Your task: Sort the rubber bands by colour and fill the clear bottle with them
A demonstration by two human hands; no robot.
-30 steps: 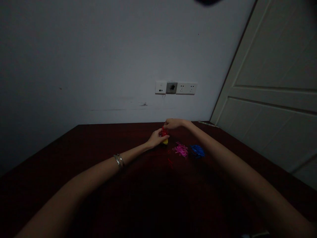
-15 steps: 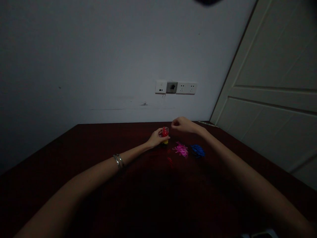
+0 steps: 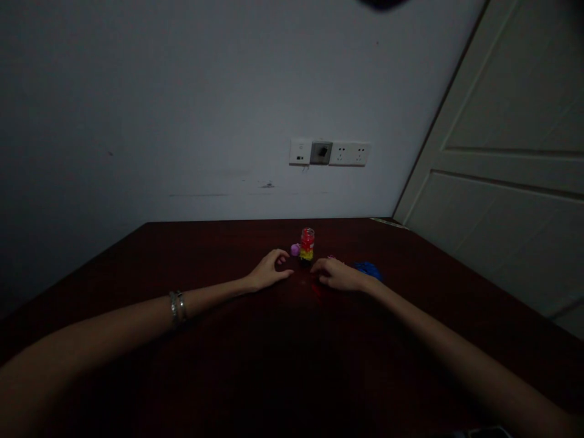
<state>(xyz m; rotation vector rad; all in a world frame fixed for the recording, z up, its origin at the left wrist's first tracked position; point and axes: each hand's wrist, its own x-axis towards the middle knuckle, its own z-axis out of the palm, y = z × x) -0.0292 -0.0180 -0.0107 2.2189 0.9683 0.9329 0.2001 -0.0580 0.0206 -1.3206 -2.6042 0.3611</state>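
Observation:
A small clear glass jar [image 3: 307, 242] stands upright on the table, with red pieces above a yellow layer and something dark at the bottom. Touching or close beside it on the left is a round light-purple thing [image 3: 295, 250]. My left hand [image 3: 271, 271] is open and empty, left of the jar and apart from it. Just right and in front of the jar, my right hand [image 3: 336, 275] reaches down to the tabletop, fingers bent but apart. Faint red strands [image 3: 319, 292] lie beneath it. Pink strands [image 3: 332, 257] behind it are mostly hidden.
Right of my right hand lies a blue bundle [image 3: 368, 269], partly covered by the wrist. The dark red table [image 3: 205, 243] meets a pale wall with sockets [image 3: 349, 154]. A white panelled door [image 3: 502, 164] rises on the right.
My left hand has let go of the jar and drawn back left. The jar now stands alone. My right hand has come down from beside the jar's top to the table, covering the pink strands.

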